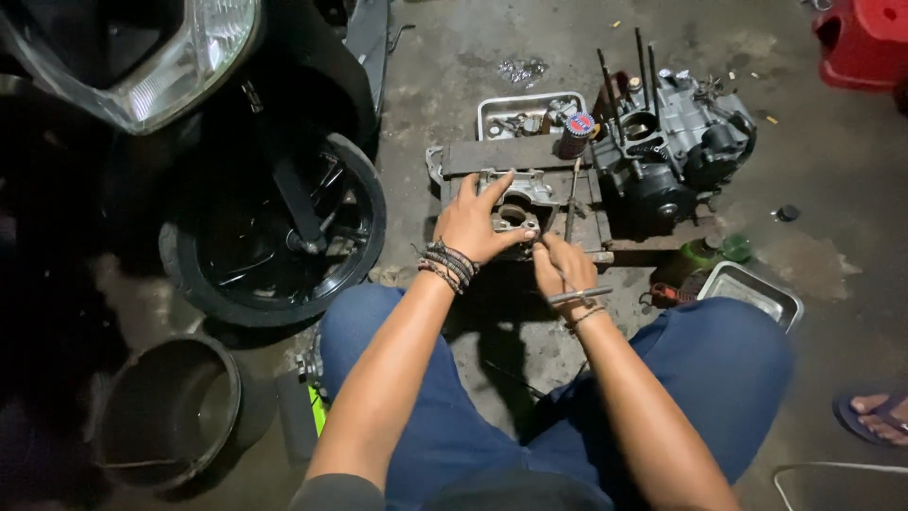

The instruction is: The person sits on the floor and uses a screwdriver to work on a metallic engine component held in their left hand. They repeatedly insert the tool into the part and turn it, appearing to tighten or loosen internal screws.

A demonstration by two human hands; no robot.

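Observation:
My left hand (476,223) rests on a grey metal cylinder head (523,196) that lies on a wooden pallet (515,154), thumb and fingers spread over its edge. My right hand (564,268) is closed around a thin metal tool (579,296) whose shaft sticks out to the right, its tip at the cylinder head's near side. A long rod (571,199) lies on the pallet beside the part. Behind it sits an engine block (673,151) with long studs pointing up.
A scooter's front wheel (274,232) and headlight (161,57) fill the left. A dark bucket (170,412) stands at lower left. A metal tray (754,290) lies by my right knee, a parts tray (526,114) behind the pallet, a red stool (865,43) top right, someone's sandalled foot (875,416) at right.

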